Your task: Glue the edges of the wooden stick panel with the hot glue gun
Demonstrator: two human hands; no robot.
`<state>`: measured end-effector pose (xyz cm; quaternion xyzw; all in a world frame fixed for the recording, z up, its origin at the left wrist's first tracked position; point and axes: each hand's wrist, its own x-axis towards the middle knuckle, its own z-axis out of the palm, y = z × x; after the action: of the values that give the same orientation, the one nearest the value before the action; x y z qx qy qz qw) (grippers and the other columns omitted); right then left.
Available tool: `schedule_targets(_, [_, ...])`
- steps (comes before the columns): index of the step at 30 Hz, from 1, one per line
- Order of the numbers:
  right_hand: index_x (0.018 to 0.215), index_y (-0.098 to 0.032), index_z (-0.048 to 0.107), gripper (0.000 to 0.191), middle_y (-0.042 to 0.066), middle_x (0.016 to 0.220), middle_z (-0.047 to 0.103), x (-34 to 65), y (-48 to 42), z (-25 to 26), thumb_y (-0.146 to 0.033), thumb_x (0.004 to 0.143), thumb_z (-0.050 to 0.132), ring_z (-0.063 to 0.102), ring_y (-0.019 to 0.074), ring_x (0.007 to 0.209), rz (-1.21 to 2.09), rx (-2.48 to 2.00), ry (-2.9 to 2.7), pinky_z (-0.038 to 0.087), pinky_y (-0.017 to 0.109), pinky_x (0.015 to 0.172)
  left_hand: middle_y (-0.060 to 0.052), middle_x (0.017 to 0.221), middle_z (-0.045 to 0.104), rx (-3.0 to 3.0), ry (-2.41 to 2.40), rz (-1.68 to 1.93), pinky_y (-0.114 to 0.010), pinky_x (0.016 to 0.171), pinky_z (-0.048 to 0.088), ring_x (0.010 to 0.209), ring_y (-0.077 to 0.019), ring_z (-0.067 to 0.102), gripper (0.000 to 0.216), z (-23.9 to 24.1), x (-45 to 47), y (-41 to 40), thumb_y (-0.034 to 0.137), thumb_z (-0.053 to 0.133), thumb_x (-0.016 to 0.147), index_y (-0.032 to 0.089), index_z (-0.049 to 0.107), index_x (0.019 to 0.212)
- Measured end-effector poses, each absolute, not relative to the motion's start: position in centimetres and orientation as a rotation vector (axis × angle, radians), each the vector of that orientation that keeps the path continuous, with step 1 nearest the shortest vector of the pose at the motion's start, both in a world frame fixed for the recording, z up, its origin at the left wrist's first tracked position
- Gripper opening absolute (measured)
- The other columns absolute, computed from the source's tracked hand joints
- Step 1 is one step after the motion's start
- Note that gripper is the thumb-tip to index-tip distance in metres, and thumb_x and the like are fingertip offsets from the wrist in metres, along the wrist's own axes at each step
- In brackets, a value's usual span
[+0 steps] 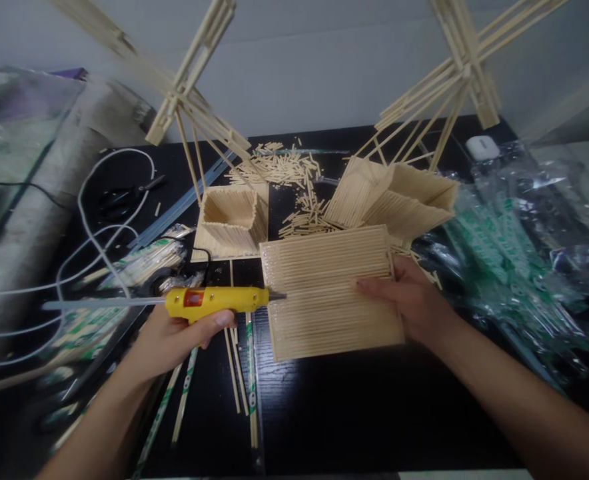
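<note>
Partly behind panel (319, 303) — right hand (414, 297).

Over the table (374, 407), the glue gun (219, 298) in the left hand (184, 341) is mostly left of the board (327, 297) in the right hand (417, 300), and behind them loose sticks (285, 167) lie between a left box (232, 233) and a right box (407, 208)

Gun (239, 299): yellow, held roughly level, dark nozzle pointing right
Glue stick (104, 304): pale, long, jutting from the gun's rear
Panel (319, 313): rectangular, thin wooden sticks in rows, held up, slightly askew; shiny patches near its left edge
Nozzle tip: overlapping the panel's left part; contact unclear
</note>
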<state>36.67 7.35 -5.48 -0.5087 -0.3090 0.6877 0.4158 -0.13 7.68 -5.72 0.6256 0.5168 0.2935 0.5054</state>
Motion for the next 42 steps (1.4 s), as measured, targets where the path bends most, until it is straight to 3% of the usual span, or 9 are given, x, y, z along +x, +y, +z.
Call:
schedule_targets(11, [0.093, -0.028, 0.084, 0.04, 0.004, 0.102, 0.093, 36.8, 7.8, -5.3, -0.039, 0.065, 0.11, 0.088, 0.0375, 0.101, 1.64, -1.306, -0.716, 0.069, 0.055, 0.1, -0.008, 0.066, 0.083, 1.522, 1.116, 0.629, -0.024, 0.036, 0.047, 0.041, -0.0162, 0.059, 0.026, -5.3, 0.1, 7.8, 0.051, 0.094, 0.089, 0.025, 0.094, 0.084])
schedule_targets(19, [0.095, -0.027, 0.088, 0.034, 0.007, 0.108, 0.093, 36.7, 7.4, -5.5, -0.045, 0.072, 0.107, 0.087, 0.039, 0.11, 1.727, -1.284, -0.799, 0.069, 0.056, 0.103, -0.013, 0.069, 0.085, 1.387, 1.202, 0.794, -0.024, 0.036, 0.05, 0.039, -0.0149, 0.059, 0.047, -5.9, 0.4, 7.7, 0.064, 0.092, 0.091, 0.018, 0.092, 0.081])
schedule_targets(29, [0.087, -0.027, 0.088, 0.032, 0.005, 0.101, 0.093, 36.5, 7.3, -5.5, -0.04, 0.067, 0.109, 0.088, 0.0352, 0.097, 1.731, -1.269, -0.744, 0.07, 0.05, 0.095, -0.007, 0.062, 0.08, 1.478, 1.257, 0.758, -0.025, 0.038, 0.049, 0.041, -0.0155, 0.059, 0.043, -6.1, 0.6, 7.5, 0.063, 0.09, 0.093, 0.022, 0.09, 0.078])
schedule_targets(37, [0.091, -0.027, 0.086, 0.038, 0.005, 0.103, 0.093, 36.6, 7.7, -5.2, -0.037, 0.063, 0.11, 0.088, 0.0379, 0.101, 1.672, -1.314, -0.693, 0.069, 0.054, 0.099, -0.004, 0.055, 0.07, 1.515, 1.263, 0.612, -0.024, 0.04, 0.043, 0.042, -0.0137, 0.053, 0.051, -6.4, -0.2, 7.1, 0.064, 0.087, 0.093, 0.02, 0.082, 0.067])
schedule_targets(42, [0.089, -0.028, 0.084, 0.04, 0.004, 0.099, 0.092, 36.7, 8.1, -5.0, -0.034, 0.059, 0.11, 0.088, 0.0371, 0.098, 1.637, -1.322, -0.668, 0.069, 0.051, 0.093, -0.005, 0.066, 0.08, 1.515, 1.212, 0.558, -0.023, 0.039, 0.045, 0.043, -0.013, 0.054, 0.039, -5.8, 0.0, 7.4, 0.058, 0.09, 0.091, 0.021, 0.088, 0.079])
